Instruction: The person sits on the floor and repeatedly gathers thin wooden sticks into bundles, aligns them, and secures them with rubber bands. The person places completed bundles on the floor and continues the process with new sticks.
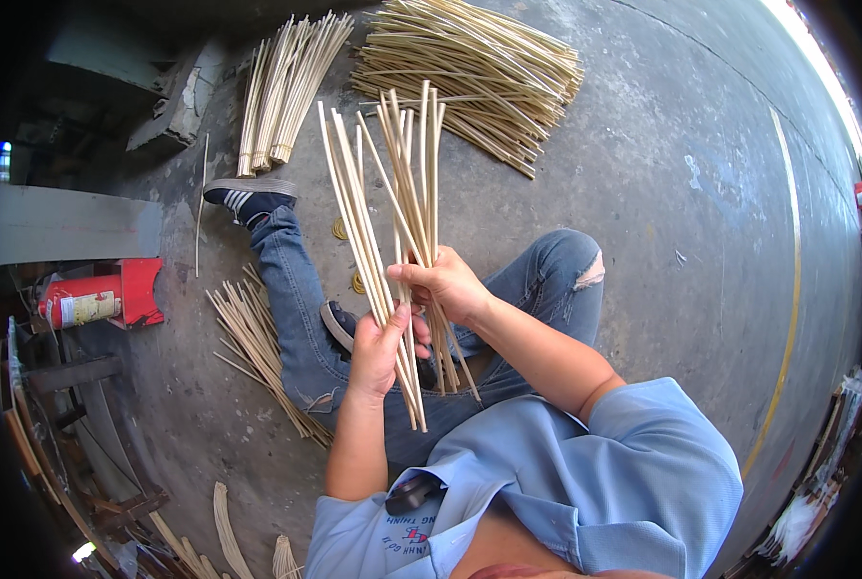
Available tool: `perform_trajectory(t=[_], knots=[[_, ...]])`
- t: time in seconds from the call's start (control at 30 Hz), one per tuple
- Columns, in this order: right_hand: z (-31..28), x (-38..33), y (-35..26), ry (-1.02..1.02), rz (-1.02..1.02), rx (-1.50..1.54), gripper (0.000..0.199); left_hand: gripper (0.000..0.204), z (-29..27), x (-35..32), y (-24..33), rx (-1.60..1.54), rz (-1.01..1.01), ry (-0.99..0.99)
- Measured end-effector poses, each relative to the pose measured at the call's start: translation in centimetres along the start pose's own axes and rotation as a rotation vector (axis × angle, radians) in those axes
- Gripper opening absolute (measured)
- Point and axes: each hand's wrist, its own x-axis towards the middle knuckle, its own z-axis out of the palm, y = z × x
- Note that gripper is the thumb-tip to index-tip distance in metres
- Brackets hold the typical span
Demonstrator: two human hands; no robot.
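My left hand [377,351] is closed around a thin bunch of long pale wooden sticks [354,217], which stand nearly upright with their lower ends below the fist. Just to the right, my right hand [447,283] grips a second bunch of sticks [419,183], its tops fanned apart. The two hands are close together over my lap, and the lower parts of the bunches cross there. The thumb of the right hand reaches over toward the left bunch. Some fingers of both hands are hidden behind the sticks.
A large heap of sticks [469,68] lies ahead on the concrete floor [662,251]. Tied bundles [291,92] rest beyond my shoe [252,196]. More loose sticks [257,343] lie left of my leg, near yellow rings [357,283]. A red fire extinguisher [83,301] is at far left.
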Motion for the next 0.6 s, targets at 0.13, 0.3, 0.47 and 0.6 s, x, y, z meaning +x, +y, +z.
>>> perform_trajectory(t=[0.13,0.3,0.47,0.6], knots=[[-0.9,0.9,0.4,0.148,-0.106,0.089,0.018,0.025,-0.3,0.6,0.4,-0.023,0.097,0.1],[-2.2,0.4,-0.3,-0.024,0.038,0.093,0.024,0.028,-1.4,0.0,1.0,0.02,0.021,-0.003],[-0.4,0.2,0.0,-0.034,0.007,0.12,0.031,0.042,-0.1,-0.5,0.7,0.017,-0.025,-0.043],[0.2,0.0,0.0,-0.034,-0.008,0.042,0.027,0.048,0.1,-0.6,0.7,0.041,-0.022,-0.046]])
